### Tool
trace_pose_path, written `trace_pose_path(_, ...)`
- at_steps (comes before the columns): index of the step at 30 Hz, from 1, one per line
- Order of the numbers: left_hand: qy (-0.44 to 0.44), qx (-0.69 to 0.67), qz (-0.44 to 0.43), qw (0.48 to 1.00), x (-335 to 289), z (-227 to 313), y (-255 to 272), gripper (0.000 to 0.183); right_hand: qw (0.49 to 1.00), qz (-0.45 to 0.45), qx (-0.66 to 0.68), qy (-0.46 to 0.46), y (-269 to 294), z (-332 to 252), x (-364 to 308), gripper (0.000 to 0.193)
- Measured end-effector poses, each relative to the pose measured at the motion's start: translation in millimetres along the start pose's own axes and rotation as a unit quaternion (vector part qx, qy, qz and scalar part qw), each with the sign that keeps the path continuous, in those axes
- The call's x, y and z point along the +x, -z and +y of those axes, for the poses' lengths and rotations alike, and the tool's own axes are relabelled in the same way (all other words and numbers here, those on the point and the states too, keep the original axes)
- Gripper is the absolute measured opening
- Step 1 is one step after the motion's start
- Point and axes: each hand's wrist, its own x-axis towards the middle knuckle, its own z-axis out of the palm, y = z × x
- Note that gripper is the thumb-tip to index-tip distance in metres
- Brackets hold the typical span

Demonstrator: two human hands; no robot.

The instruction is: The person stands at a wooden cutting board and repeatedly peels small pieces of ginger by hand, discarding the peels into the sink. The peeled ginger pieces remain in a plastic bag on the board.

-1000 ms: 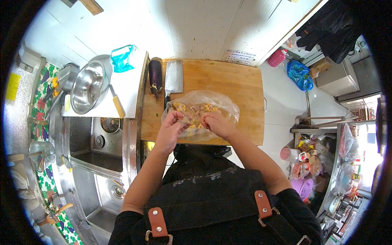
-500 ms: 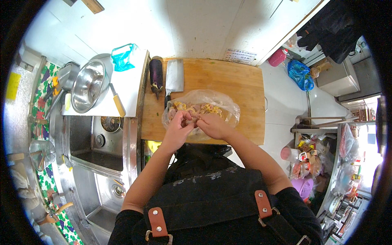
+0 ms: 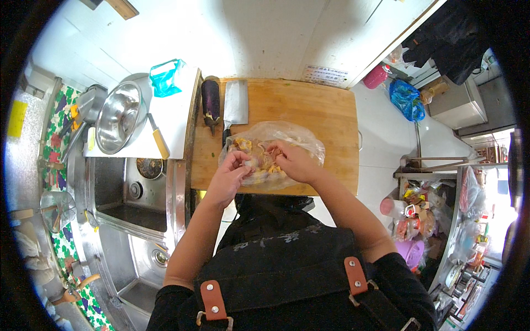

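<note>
A clear plastic bag (image 3: 306, 138) lies spread on the wooden cutting board (image 3: 326, 105), with raw, pinkish-and-yellow meat pieces (image 3: 243, 144) on it, probably chicken. At the bag's left side my left hand (image 3: 231, 175) is closed, a small pale piece of meat (image 3: 252, 164) pinched at its fingertips. My right hand (image 3: 295, 161) reaches over the meat from the right. Its fingers are curled down at the pieces, and what they grip is partly hidden. Behind the bag a cleaver (image 3: 236, 103) lies flat, its dark handle toward me. Left of it rests a purple eggplant (image 3: 211, 102).
A white counter (image 3: 175, 127) on the left bears a steel bowl (image 3: 118, 117), a knife with a yellow handle (image 3: 159, 142) and a blue packet (image 3: 166, 78). Below it is a steel sink (image 3: 130, 212). Shelves with bagged goods (image 3: 422, 212) stand at the right.
My hands were together over the meat and have moved apart. The left went slightly left and down with a pale piece; the right shifted right and up, uncovering more meat.
</note>
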Motion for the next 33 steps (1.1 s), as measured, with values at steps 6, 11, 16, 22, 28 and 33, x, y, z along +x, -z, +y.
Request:
trace_pose_path(6, -0.063, 0.084, 0.008, 0.994, 8, -1, -1, 0.027, 0.999, 0.004, -0.045, -0.026, 2, -1, 3, 0.019)
trace_pose_path(11, -0.078, 0.145, 0.024, 0.986, 10, 1, -8, 0.037, 0.995, 0.021, -0.096, 0.016, 2, -19, 4, 0.012)
trace_pose_path(16, -0.084, 0.133, 0.031, 0.987, 9, 7, -18, 0.038, 0.979, 0.059, -0.106, 0.165, -4, -22, 4, 0.012)
trace_pose_path(22, -0.087, 0.153, 0.068, 0.982, 13, 6, -21, 0.034, 0.949, 0.078, -0.215, 0.219, -8, -18, 5, 0.011)
trace_pose_path(28, -0.097, 0.123, 0.101, 0.982, 15, 0, -21, 0.031, 0.936, 0.082, -0.254, 0.231, -12, -22, 8, 0.013)
trace_pose_path(33, -0.093, 0.087, 0.103, 0.986, 13, -2, -24, 0.029, 0.942, 0.093, -0.215, 0.242, -11, -17, 12, 0.013)
